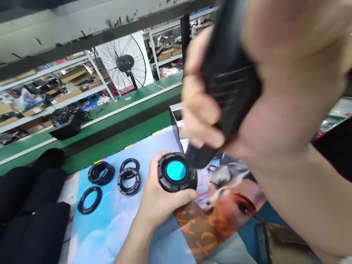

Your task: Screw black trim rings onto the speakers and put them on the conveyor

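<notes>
My left hand (159, 198) is closed around a round black lens housing (176, 170) with a shiny cyan glass in its middle, facing up. Close to the camera, my right hand (283, 94) grips a thick black handheld tool (230, 83), much like an electric screwdriver but blurred. Its lower end points down at the housing's right rim; whether they touch I cannot tell. Left of the housing lie a deep black ring (108, 177), a flat black ring (81, 202) and a notched black ring (120, 186) overlapping a thinner one (131, 160).
A printed sheet (112, 231) covers the work surface beneath. Black padded items (37, 213) lie at the left. Behind are a green bench (151, 122), a black device (69, 123), a fan (125, 63) and loaded shelves. A pale beam (89, 23) crosses overhead; a cardboard box (295, 258) is lower right.
</notes>
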